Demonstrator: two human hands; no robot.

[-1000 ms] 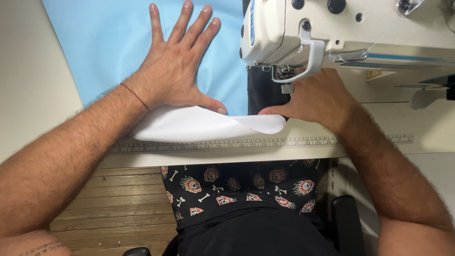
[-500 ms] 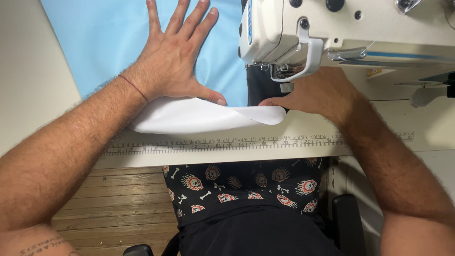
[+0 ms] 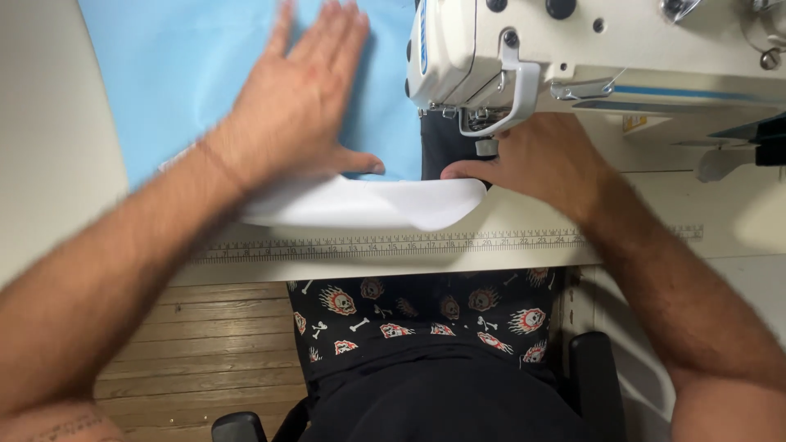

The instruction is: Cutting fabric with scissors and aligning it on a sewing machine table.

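My left hand (image 3: 299, 102) lies flat with fingers spread on a light blue fabric (image 3: 180, 74) spread over the sewing table; it is blurred. The fabric's near edge is folded back, showing a white underside (image 3: 368, 205). My right hand (image 3: 532, 160) rests palm down under the head of the cream sewing machine (image 3: 589, 49), its thumb touching the white fold close to the presser foot (image 3: 485, 131). A strip of dark fabric (image 3: 438, 151) shows between the blue cloth and my right hand.
A ruler strip (image 3: 409, 244) runs along the table's front edge (image 3: 393, 266). Below are a wooden floor (image 3: 205, 344), my lap in black patterned cloth (image 3: 417, 315) and dark chair parts (image 3: 594, 368).
My left hand has slid up and away over the blue fabric, pushing it toward the back. The white fold has moved slightly right toward the machine. My right hand stays put.
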